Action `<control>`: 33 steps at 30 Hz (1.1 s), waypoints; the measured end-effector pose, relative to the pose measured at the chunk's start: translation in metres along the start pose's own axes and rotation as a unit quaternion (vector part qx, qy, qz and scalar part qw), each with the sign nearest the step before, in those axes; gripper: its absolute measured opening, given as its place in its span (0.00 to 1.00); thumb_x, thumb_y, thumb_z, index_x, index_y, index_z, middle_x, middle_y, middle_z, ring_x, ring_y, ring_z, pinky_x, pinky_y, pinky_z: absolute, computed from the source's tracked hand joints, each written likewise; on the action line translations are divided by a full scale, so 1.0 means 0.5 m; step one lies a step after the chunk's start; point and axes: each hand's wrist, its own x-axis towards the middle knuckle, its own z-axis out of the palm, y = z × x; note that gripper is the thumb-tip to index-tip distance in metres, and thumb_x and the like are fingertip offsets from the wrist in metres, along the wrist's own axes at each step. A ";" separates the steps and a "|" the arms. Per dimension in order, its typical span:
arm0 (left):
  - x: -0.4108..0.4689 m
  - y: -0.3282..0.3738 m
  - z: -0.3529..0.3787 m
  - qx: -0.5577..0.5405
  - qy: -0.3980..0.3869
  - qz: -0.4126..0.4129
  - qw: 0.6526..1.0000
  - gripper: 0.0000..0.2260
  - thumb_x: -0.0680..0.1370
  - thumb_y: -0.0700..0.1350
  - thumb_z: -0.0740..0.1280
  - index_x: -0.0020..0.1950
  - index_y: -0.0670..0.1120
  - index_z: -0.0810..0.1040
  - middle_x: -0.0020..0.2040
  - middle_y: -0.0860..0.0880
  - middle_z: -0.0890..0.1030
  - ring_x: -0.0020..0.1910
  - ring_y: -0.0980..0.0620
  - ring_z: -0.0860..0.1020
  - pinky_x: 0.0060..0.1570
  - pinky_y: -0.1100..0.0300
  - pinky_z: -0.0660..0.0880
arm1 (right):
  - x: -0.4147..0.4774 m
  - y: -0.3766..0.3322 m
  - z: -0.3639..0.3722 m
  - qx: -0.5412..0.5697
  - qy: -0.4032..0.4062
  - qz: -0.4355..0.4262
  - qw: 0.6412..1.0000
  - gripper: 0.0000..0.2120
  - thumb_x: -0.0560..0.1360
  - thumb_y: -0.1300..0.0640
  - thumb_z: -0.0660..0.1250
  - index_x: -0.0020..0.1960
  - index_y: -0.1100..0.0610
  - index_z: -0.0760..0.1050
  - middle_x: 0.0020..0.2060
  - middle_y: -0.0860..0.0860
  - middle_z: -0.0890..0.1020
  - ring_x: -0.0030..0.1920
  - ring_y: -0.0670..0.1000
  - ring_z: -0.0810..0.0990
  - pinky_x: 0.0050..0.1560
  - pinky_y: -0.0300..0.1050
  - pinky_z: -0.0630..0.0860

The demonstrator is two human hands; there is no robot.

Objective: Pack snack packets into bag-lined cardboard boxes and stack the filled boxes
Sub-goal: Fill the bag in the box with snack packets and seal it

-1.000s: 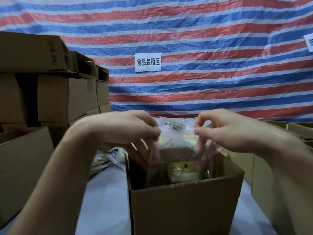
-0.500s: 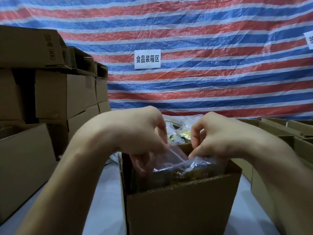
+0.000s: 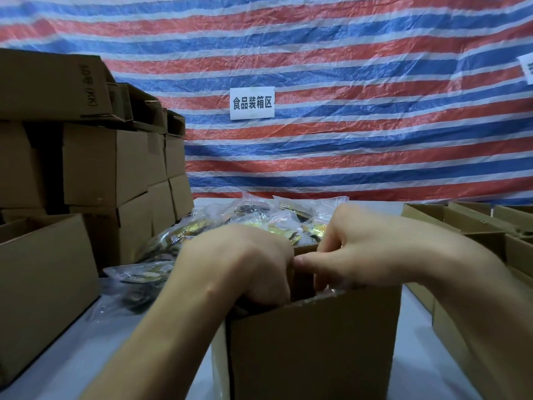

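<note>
Down inside cardboard box, left hand and right hand, fingers hidden below rim, grip cannot be told

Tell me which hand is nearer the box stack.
Left. The left hand reaches into the open box at its left side, toward the stack; the right hand is at the box's right side, farther from it.
</note>
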 end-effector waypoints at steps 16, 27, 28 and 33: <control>-0.004 -0.111 -0.051 -0.290 0.263 0.016 0.920 0.16 0.84 0.51 0.64 0.42 0.43 0.80 0.27 0.46 0.82 0.23 0.54 0.79 0.23 0.63 0.73 | -0.008 -0.007 -0.010 -0.058 -0.160 0.079 0.982 0.27 0.68 0.22 0.60 0.42 0.41 0.86 0.33 0.35 0.82 0.41 0.37 0.80 0.46 0.38 0.72; 0.209 -0.257 0.062 -0.285 0.407 -0.102 0.862 0.21 0.78 0.35 0.66 0.68 0.51 0.73 0.65 0.48 0.78 0.56 0.50 0.78 0.57 0.48 0.78 | -0.006 -0.019 -0.004 -0.075 -0.192 0.108 0.973 0.33 0.60 0.16 0.60 0.32 0.44 0.84 0.23 0.36 0.78 0.30 0.36 0.78 0.43 0.39 0.74; 0.228 -0.256 0.082 -0.286 0.379 -0.083 0.876 0.25 0.77 0.33 0.66 0.72 0.51 0.70 0.69 0.48 0.75 0.60 0.49 0.77 0.58 0.50 0.78 | -0.006 -0.019 -0.005 -0.075 -0.193 0.114 0.972 0.35 0.59 0.16 0.60 0.37 0.45 0.86 0.26 0.36 0.80 0.35 0.38 0.81 0.48 0.41 0.77; 0.299 -0.278 0.163 -0.196 0.262 -0.091 0.941 0.24 0.80 0.52 0.68 0.74 0.58 0.65 0.71 0.51 0.70 0.73 0.45 0.67 0.69 0.42 0.68 | -0.004 -0.019 -0.003 -0.083 -0.181 0.126 0.972 0.35 0.61 0.16 0.57 0.39 0.42 0.86 0.32 0.37 0.83 0.44 0.41 0.82 0.56 0.44 0.78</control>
